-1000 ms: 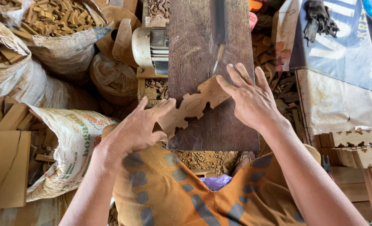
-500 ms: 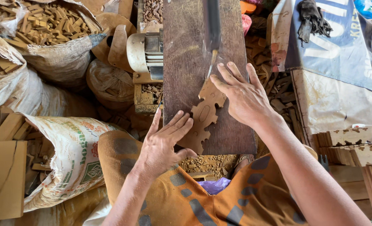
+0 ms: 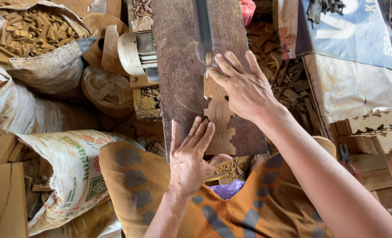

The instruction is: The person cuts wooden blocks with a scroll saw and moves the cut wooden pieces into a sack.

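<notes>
A flat carved wooden piece (image 3: 219,115) with scalloped edges lies lengthwise on the dark saw table (image 3: 178,75). Its far end meets the thin saw blade (image 3: 203,31). My right hand (image 3: 244,88) presses flat on the far end of the piece, fingers spread right beside the blade. My left hand (image 3: 190,156) rests on the near end, fingertips on the wood and the table, holding the piece down.
A motor (image 3: 136,53) sits left of the table. Sacks of wood offcuts (image 3: 32,39) stand at the left, and a printed sack (image 3: 68,167) lies by my knee. Stacked carved pieces (image 3: 372,128) and loose scraps (image 3: 288,79) lie at the right.
The wooden piece has turned from slanting across the table to lying lengthwise, its end now at the blade. My left hand moved in to the near end; my right hand moved up towards the blade.
</notes>
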